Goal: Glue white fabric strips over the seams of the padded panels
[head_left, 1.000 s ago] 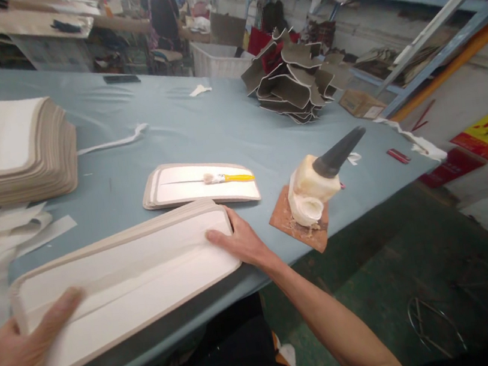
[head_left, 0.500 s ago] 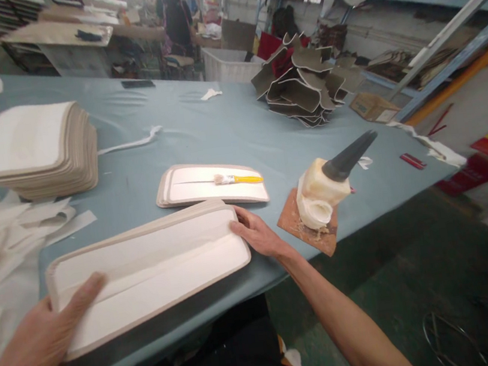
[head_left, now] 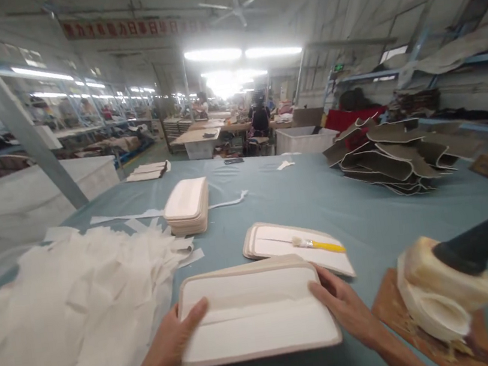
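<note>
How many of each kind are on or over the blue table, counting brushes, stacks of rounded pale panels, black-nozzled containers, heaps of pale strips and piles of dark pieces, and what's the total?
Brushes: 1, yellow-handled brush
Panel stacks: 3, held stack, stack under the brush, stack farther back
Containers: 1, black-nozzled container
Heaps: 1, pale strips
Piles: 1, dark pieces
Total: 7
</note>
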### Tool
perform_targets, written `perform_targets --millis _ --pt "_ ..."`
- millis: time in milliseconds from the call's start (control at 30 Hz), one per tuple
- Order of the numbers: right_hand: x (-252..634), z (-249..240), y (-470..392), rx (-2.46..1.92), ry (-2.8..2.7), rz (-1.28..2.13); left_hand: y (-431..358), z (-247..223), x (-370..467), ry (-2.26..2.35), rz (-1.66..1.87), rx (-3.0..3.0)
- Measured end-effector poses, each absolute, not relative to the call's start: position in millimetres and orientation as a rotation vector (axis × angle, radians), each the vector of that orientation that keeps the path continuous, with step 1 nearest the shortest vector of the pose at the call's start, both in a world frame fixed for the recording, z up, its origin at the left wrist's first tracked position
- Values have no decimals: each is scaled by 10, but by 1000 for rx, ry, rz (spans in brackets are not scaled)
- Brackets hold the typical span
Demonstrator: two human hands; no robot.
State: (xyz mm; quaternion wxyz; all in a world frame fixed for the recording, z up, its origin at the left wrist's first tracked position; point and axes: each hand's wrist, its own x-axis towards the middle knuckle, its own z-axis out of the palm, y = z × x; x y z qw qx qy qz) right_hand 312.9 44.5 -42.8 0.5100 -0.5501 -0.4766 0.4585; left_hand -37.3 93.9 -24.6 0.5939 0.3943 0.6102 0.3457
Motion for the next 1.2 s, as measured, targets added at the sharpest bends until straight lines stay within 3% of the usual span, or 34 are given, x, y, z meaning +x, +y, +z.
perform_targets --millis 200,533,933,1200 --pt "3135 21 685 -1345 -1328 1020 972 149 -491 1258 743 883" --pt "3253 762 1600 -1323 -1448 1234 1059 394 -506 1070 818 749" --pt "2816 1925 3924 -1466 -1570 1340 2051 416 -216 973 1210 658" --pt "1995 2013 5466 -1523 -1754 1117 2811 199 -298 1312 1242 578"
